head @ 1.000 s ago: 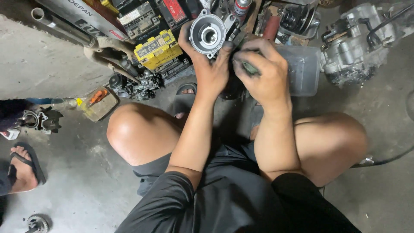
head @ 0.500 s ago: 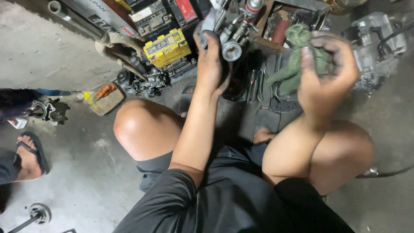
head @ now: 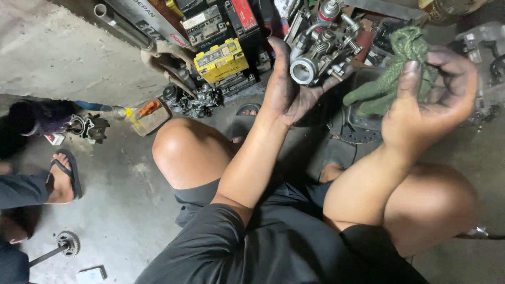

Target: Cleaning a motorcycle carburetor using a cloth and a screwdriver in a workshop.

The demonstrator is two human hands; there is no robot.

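While seated on the grey concrete floor (head: pixel 121 210), the person had the left hand (head: pixel 286 87) raised, grip closed around a grimy silver metal carburettor (head: pixel 322 52), bore facing the camera. Right hand (head: pixel 428 100) was lifted beside it, fingers pinching a crumpled green cloth (head: pixel 395 68). A yellow rectangular battery (head: pixel 221 60) sat just beyond, among scattered engine parts.

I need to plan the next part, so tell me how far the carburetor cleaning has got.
Done: the carburetor is off any engine and up in the left hand. In hand: the right hand holds a green rag beside it, not touching it. Left: both hands are black with grime, and whether the carburetor is clean I cannot tell.
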